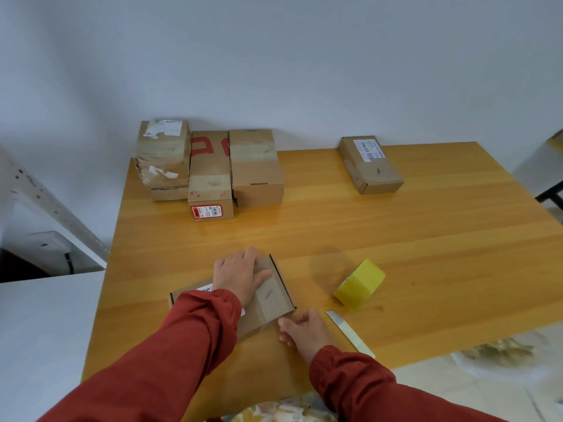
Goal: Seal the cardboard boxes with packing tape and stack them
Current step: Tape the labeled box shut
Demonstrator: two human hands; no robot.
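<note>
The box [274, 300] lies lengthwise left to right near the table's [426, 239] front edge, the left hand [240, 275] flat on its top, the right hand [304, 330] bent-fingered against its near right corner, grip unclear, nearer the tape roll [361, 283].

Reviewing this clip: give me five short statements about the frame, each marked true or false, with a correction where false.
1. The left hand lies flat on top of the near box. True.
2. The yellow tape roll sits on the near box. False: it lies on the table, to the box's right.
3. The right hand holds the tape roll. False: it is at the near box's near right corner, apart from the roll.
4. A labelled box stands alone at the table's far right. True.
5. A bladed tool lies on the table just right of the right hand. True.
</note>
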